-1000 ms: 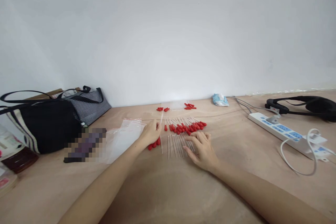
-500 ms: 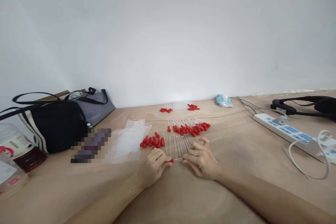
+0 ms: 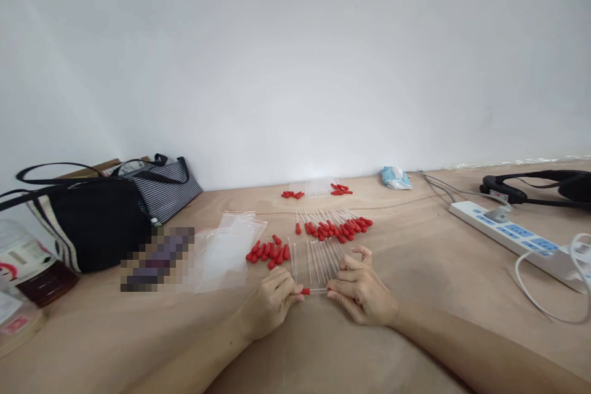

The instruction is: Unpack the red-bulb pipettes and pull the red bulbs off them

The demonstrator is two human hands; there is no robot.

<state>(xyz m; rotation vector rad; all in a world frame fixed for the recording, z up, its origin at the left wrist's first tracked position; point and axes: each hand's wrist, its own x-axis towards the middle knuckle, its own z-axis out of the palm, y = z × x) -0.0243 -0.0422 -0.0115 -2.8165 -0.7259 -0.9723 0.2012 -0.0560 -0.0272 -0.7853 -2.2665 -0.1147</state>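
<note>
Between finger and thumb, my left hand (image 3: 272,297) pinches a red rubber bulb (image 3: 305,291). A clear glass tube (image 3: 318,291) runs level from this bulb to my right hand (image 3: 362,292), whose fingers are closed on its other end. Just beyond my hands lies a row of clear tubes (image 3: 323,260) without bulbs. Loose red bulbs (image 3: 268,251) are heaped to the left of that row. Behind it, several droppers (image 3: 335,225) with red bulbs lie side by side, their bulbs toward me.
Clear zip bags (image 3: 228,252) lie to the left, near a black bag (image 3: 99,221) and jars (image 3: 34,265). At the back are more tubes with red bulbs (image 3: 340,188) and a blue tissue pack (image 3: 396,177). A power strip (image 3: 512,231) with cables and a black headset (image 3: 521,188) sit right.
My hands have shifted slightly toward me and a little farther apart. More of the tube shows between them, and it stays joined to the bulb.
</note>
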